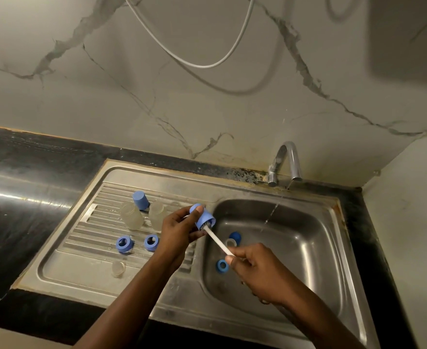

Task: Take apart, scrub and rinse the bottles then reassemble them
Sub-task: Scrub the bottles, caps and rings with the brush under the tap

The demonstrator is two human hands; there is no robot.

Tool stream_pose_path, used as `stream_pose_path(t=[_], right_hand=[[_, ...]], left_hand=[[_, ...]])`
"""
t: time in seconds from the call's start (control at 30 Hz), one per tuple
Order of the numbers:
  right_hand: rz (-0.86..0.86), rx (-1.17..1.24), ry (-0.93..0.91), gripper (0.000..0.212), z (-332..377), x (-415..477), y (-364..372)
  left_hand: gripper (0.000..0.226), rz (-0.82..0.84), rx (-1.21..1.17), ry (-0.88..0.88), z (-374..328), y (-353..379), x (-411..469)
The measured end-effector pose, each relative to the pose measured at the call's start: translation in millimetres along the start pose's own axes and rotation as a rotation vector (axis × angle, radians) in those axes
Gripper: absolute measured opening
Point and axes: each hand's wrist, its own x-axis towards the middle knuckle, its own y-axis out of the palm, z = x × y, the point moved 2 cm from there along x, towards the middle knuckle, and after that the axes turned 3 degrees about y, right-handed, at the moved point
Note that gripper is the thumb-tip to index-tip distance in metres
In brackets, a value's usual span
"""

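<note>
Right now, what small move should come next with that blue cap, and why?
Probably twist the brush inside the blue cap: its bristles sit in the open end, the left hand grips the cap and the right hand pinches the handle. Rinsing under the running stream can follow.

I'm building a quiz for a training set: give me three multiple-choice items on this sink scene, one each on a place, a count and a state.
1. Where do the two clear bottles stand? A) in the basin B) on the black counter C) on the drainboard
2. How many blue rings lie on the drainboard? A) two B) one C) four
3. Where is the brush head? A) lying in the basin B) inside the blue cap held by the left hand C) hanging on the wall

1 C, both stand on the ribbed drainboard; 2 A, two rings lie in front of the bottles; 3 B, the right hand holds the brush in the cap.
</note>
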Motion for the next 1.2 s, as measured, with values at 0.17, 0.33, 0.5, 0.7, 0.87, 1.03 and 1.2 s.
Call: stream_pose_path(t=[0.17, 0.33, 0.5, 0.7, 0.87, 1.03, 1.2], right_hand=[[0.364, 0.756, 0.242, 0.029, 7, -8, 1], [0.651, 1.181, 0.273, 0.050, -2, 0, 14], [0.331, 0.814, 0.204, 0.030, 4, 3, 3], [-0.145, -0.220, -0.088, 0.026, -6, 12, 1], [-0.244, -0.678, -0.193, 0.042, 3, 10, 7], [-0.094, 0.142, -0.100, 0.024, -1, 9, 16], [0.376, 0.946, 0.182, 0.033, 9, -1, 14]], left_hand=[[0.041, 0.086, -0.394, -0.013, -12, 8, -6], [0.052, 0.140, -0.539, -0.079, -17, 17, -3], [0.052, 0.075, -0.260, -0.037, -15, 7, 10], [0.043, -0.036, 0.147, 0.001, -21, 0, 16], [0.054, -0.072, 0.239, 0.095, -26, 6, 15], [0.048, 0.014, 0.030, 0.094, -24, 14, 19], [0.049, 0.188, -0.439, 0.007, -25, 19, 14]])
